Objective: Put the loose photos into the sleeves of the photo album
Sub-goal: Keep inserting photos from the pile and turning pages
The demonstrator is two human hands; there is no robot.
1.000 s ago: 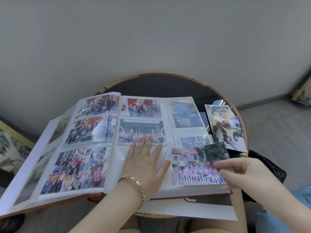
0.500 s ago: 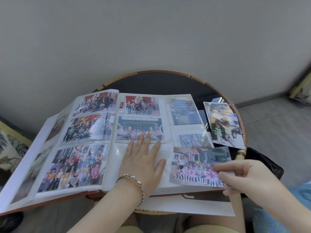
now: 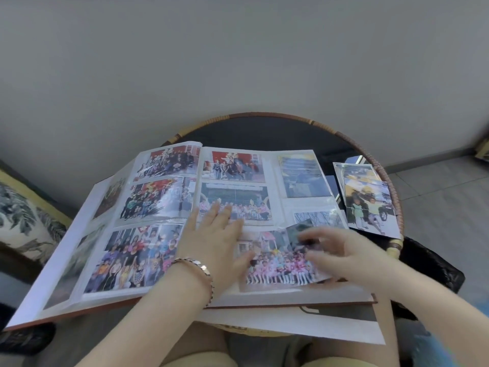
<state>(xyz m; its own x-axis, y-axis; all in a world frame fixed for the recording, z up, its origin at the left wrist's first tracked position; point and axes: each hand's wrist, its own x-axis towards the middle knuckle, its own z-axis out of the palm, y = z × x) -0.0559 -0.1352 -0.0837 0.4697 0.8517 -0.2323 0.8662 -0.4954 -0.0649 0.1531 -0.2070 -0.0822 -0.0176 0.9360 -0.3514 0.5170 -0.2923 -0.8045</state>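
round table (image 3: 264,128): dark top, woven rattan rim, set against a plain grey wall.

photo album (image 3: 164,223): lies open on the table, overhanging its near and left edges. left page holds three group photos in clear sleeves. right page holds two group photos in the column nearest the spine, plus a tall photo and a partly covered one in the column farther from the spine.

white sheet (image 3: 304,327): lies flat under the album's near edge, sticking out toward the person.

stack of loose photos (image 3: 367,200): on the table just beyond the album's right edge, apart from the album; top print shows two children before a dark vehicle.

group photo (image 3: 275,260): children in pink, lying at the near corner of the album's right page. its left part sits under the left hand's thumb; whether it is inside the sleeve cannot be told.

left hand (image 3: 214,242): fingers spread, palm pressed flat on the right page near the spine, fingertips reaching the middle photo. a metal bracelet (image 3: 201,268) circles the wrist.

right hand (image 3: 344,252): blurred, at the group photo's right edge, fingers curled over its top and thumb low against it, appearing to pinch the print.
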